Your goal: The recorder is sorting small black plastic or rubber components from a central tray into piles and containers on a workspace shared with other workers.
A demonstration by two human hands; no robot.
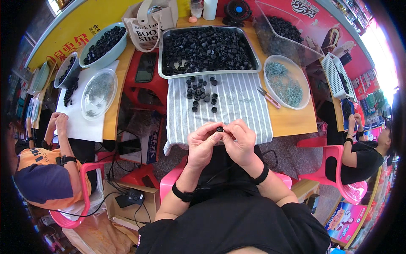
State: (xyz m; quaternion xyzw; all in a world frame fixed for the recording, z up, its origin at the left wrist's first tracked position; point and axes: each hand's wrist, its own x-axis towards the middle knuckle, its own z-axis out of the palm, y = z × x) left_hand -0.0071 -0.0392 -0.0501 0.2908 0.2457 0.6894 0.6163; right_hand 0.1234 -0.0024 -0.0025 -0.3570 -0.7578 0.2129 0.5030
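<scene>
Just off the near edge of the striped cloth [177, 114], my two hands meet in front of me. My left hand [203, 144] is closed, pinching a small round black plastic cap [219, 129] between thumb and fingers. My right hand [240, 142] is also closed, its fingertips against the cap; whether a small part sits in them is hidden. Beyond my hands, several loose black caps [198, 91] lie in a cluster on the cloth. To their right are a few thin metal pieces [241, 100]. A metal tray [211, 75] heaped with black caps stands behind.
On the right are a pink-handled tool [269, 97], a round tub [309, 95] of thin metal pieces and a clear bin [311, 53] of black parts. A cloth bag [146, 25] and a fan [237, 10] stand behind. People work at left [50, 173] and right [359, 156].
</scene>
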